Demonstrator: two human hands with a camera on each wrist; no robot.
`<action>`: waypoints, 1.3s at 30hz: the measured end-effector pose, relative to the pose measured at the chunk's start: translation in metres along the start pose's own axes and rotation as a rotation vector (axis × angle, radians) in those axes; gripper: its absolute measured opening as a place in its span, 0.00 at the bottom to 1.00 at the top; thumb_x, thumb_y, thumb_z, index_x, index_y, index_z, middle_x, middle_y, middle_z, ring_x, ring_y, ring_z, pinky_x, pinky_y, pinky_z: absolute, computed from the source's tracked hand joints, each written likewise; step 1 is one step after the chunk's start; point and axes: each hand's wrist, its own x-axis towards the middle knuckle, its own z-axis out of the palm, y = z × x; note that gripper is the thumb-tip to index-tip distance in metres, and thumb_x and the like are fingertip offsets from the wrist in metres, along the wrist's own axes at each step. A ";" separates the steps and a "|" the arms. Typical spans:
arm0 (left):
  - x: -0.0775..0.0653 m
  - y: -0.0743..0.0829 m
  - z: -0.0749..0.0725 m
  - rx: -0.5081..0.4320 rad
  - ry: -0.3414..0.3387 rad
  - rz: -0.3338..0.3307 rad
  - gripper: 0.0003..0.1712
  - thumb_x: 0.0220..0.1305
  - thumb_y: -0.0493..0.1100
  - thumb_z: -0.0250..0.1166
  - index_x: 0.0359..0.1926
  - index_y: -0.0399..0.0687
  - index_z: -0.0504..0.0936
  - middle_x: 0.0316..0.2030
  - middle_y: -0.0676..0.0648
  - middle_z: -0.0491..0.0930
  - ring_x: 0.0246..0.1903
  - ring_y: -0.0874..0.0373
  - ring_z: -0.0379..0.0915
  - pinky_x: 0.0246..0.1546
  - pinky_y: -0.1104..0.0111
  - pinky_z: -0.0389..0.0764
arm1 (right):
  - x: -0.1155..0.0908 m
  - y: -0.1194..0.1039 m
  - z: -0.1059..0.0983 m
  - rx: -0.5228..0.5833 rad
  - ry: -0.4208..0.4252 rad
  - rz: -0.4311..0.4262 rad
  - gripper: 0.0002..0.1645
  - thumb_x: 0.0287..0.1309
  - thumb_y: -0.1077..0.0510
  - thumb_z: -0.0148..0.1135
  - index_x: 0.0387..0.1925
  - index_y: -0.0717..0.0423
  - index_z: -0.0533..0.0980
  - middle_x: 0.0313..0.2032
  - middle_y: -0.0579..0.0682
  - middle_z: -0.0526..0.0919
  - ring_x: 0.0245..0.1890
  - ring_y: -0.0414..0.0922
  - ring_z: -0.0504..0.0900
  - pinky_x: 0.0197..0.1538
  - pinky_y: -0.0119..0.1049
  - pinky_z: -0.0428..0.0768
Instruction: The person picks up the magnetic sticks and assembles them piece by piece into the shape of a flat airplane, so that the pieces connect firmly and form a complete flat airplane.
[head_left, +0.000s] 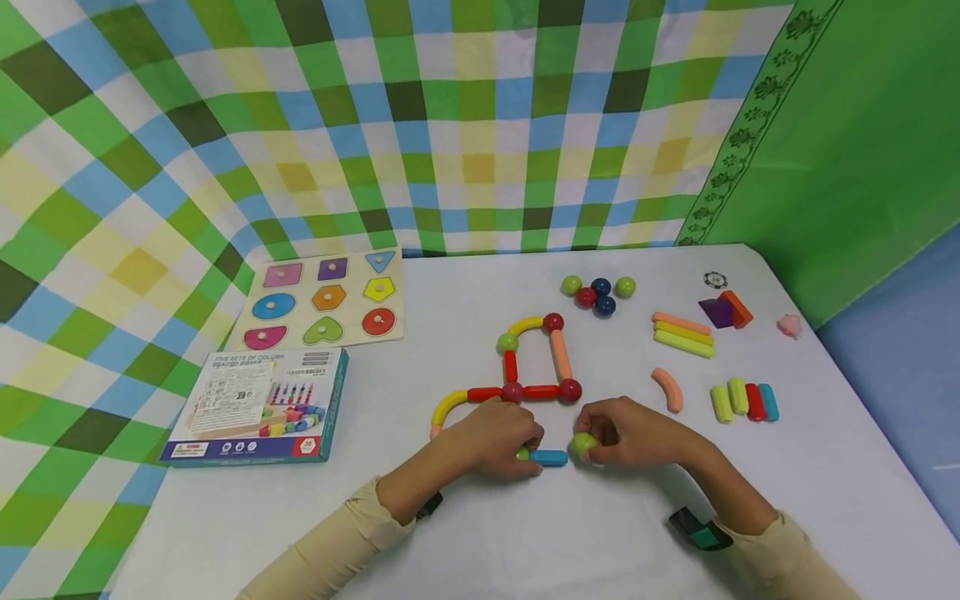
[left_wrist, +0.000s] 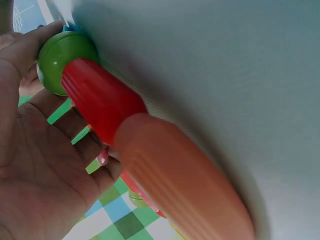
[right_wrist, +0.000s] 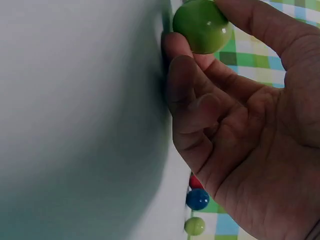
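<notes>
My left hand (head_left: 491,440) grips a glossy green ball (left_wrist: 64,56) between thumb and fingers, low over the white table. In the left wrist view a red rod (left_wrist: 100,97) runs from that ball into an orange curved rod (left_wrist: 185,182). A short blue rod (head_left: 550,458) sticks out to the right of the left hand. Just beyond its free end, my right hand (head_left: 633,431) pinches another green ball (right_wrist: 202,27) between thumb and fingers. Behind both hands lies a joined figure of rods and balls, including a yellow curved rod (head_left: 447,407) and a red ball (head_left: 570,390).
Several loose balls (head_left: 586,297) sit at the back. To the right lie straight rods (head_left: 684,339), a curved orange rod (head_left: 667,390), short rods (head_left: 738,397) and a purple block (head_left: 716,312). On the left are a shape puzzle board (head_left: 348,325) and a toy box (head_left: 255,404).
</notes>
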 end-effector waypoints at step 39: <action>-0.004 -0.003 0.004 -0.006 0.060 -0.039 0.17 0.54 0.63 0.67 0.33 0.58 0.77 0.23 0.60 0.69 0.26 0.67 0.65 0.30 0.74 0.67 | -0.040 0.059 -0.068 -0.221 0.662 0.459 0.30 0.62 0.47 0.59 0.58 0.62 0.69 0.41 0.63 0.78 0.37 0.59 0.74 0.31 0.48 0.73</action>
